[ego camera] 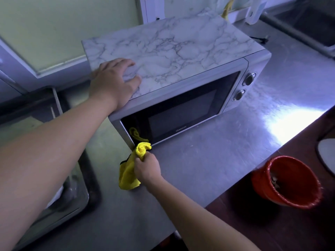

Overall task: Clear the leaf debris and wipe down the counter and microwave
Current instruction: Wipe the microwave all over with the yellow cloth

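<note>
Left hand (114, 78) spread flat, bracing marble-topped grey microwave (181, 69); right hand (147, 168) pinches bunched yellow microfibre cloth (130, 171) against door's near-left corner.

left grip (114, 82): palm down, fingers spread, arm outstretched | right grip (147, 168): fingers curled around cloth (126, 176)

the silver microwave (181, 113) stands on the steel counter (208, 160), door shut, with dark glass and a marble-patterned top. the yellow cloth (127, 175), bunched in the right hand (147, 168), touches the door's lower left corner; its tail reaches the counter.
</note>
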`<state>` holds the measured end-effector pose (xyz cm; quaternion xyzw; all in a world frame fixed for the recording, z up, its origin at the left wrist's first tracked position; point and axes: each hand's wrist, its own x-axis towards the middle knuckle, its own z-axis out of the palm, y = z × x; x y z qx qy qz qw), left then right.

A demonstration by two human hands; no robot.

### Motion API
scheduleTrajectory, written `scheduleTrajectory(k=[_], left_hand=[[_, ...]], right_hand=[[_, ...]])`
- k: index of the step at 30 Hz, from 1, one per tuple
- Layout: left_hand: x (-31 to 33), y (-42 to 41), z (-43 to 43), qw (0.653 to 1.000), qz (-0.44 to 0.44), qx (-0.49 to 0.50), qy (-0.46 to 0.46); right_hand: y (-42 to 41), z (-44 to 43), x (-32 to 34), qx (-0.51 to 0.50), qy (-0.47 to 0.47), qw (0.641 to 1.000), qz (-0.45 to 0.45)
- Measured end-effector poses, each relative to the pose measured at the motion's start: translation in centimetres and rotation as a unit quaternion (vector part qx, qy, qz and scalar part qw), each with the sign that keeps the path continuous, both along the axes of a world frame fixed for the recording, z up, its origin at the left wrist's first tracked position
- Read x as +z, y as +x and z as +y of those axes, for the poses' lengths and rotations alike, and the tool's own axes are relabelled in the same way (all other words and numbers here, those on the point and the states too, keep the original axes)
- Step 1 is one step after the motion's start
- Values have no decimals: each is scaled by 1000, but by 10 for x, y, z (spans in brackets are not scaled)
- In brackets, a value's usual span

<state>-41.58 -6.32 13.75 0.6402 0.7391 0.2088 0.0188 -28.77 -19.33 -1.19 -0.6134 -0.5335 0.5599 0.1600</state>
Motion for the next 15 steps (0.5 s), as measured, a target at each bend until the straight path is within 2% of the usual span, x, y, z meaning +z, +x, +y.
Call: scheduleTrajectory(k=[2,6,9,13,15], left_hand=[[3,2,-1,1000,-3,-7,-3],[4,4,-3,1000,11,-12,-14],[5,4,-3,1000,10,-16,-18],[4,4,-6,1000,7,-27,-11],[8,5,-15,998,6,-51,28]], right_hand=[[4,-2,9,22,-28,999,26],[46,4,30,43,-75,986,142],[86,-6,47,-63,-105,966,227],[135,-28,60,-246,-148,892,348],[158,-41,64,-280,-134,870,382]])
